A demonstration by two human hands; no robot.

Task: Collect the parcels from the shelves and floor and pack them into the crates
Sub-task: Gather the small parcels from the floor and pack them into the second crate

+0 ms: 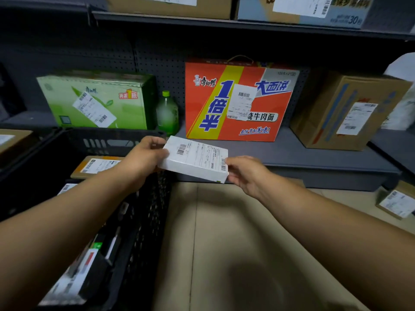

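Spanning the gap between shelf [292, 153] and crate [139, 221], a small white parcel [195, 160] is held in mid-air, one short end clamped in each grip: left hand [143, 156], right hand [247, 173]. It is judged light, stiff and easily pinched at its edges. Both forearms are extended forward, wrists level.

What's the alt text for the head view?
Both hands, left hand and right hand, hold a small white labelled parcel above the floor, beside a black crate of parcels. Behind, a shelf carries boxed goods.
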